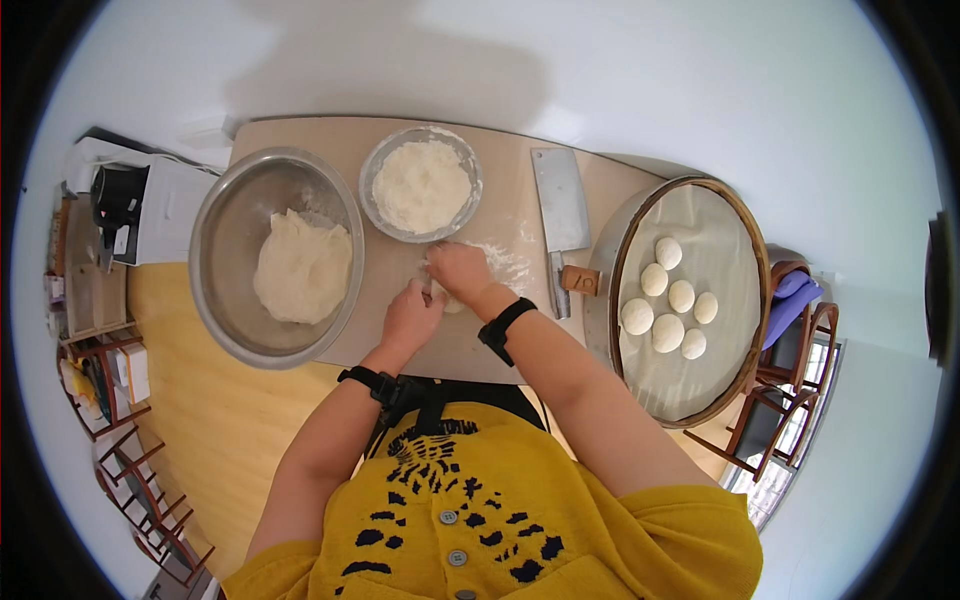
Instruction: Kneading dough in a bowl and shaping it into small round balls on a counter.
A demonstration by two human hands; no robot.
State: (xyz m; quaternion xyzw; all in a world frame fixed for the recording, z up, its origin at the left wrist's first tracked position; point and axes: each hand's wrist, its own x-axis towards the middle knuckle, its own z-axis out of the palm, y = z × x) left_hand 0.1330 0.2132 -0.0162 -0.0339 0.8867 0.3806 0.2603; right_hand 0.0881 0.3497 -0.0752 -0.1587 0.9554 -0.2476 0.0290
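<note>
My left hand (412, 319) and my right hand (461, 271) meet over the table, fingers curled inward around a piece of dough (453, 304). Most of that dough is hidden by the hands and the right wrist. To the left, a large steel basin (225, 300) holds a big lump of dough (304, 270). Just beyond my hands stands a smaller metal bowl (367, 199) of white flour (421, 186). Loose flour (506, 262) is scattered on the tabletop beside my right hand.
A cleaver (562, 199) lies right of the flour, its handle beside a small carved wooden block (580, 280). Farther right, a round cloth-lined steamer (690, 397) bears several dough balls (667, 332). The table (352, 349) backs onto a white wall. Chairs (780, 420) stand beyond.
</note>
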